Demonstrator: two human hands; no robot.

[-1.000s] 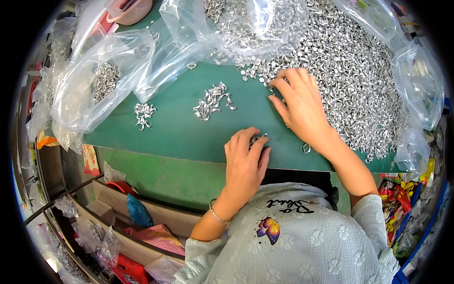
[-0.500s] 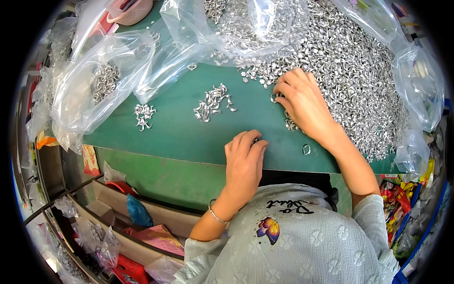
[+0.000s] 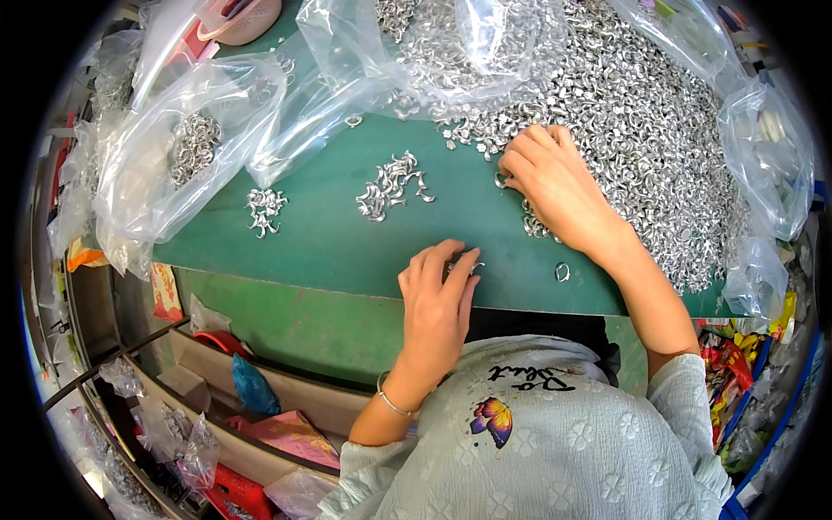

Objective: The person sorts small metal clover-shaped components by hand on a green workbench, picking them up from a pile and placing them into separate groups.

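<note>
Over the front edge of the table, my left hand (image 3: 436, 299) has its fingers bent and closed around a small curved silver metal piece (image 3: 478, 265), partly hidden by the fingertips. My right hand (image 3: 555, 186) rests with curled fingers at the near-left edge of a big pile of silver metal pieces (image 3: 659, 156); whatever it pinches is hidden. A ring-like piece (image 3: 500, 179) shows beside its fingertips. Between the right forearm and the table edge lies a single open silver ring (image 3: 562, 272). Two small heaps lie to the left, one in the middle (image 3: 390, 186) and a smaller one (image 3: 264, 211).
Clear plastic bags (image 3: 186, 147) with silver pieces cover the table's far left, and more plastic (image 3: 763, 165) borders the pile at right. A pink basket (image 3: 247, 24) stands at the far left. Below the green table (image 3: 321, 251) are an open drawer (image 3: 208, 390) and colourful packets (image 3: 726, 360).
My left hand has shifted slightly left and its fingers have loosened a little, showing more of the silver piece. My right hand has moved only slightly at the pile's edge.
</note>
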